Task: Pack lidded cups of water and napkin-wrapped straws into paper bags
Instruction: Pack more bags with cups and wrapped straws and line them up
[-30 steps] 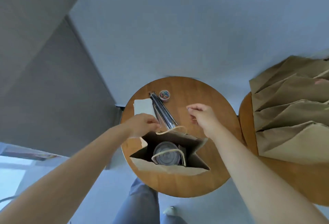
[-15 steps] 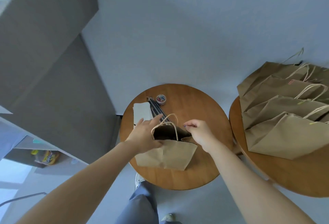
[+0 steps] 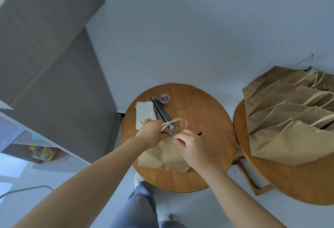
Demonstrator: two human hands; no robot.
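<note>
Hands point(image 3: 152, 132) point(image 3: 192, 145) seemingly at bag point(image 3: 162, 157) top edge

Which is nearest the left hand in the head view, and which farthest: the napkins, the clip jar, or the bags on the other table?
1. Napkins: right beside the left hand, just beyond it.
2. Clip jar: farther back on the same table.
3. Bags: far right, on the other table.

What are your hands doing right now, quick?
Left hand: closed, gripping the top of the paper bag.
Right hand: closed, pinching the same bag's top.
</note>
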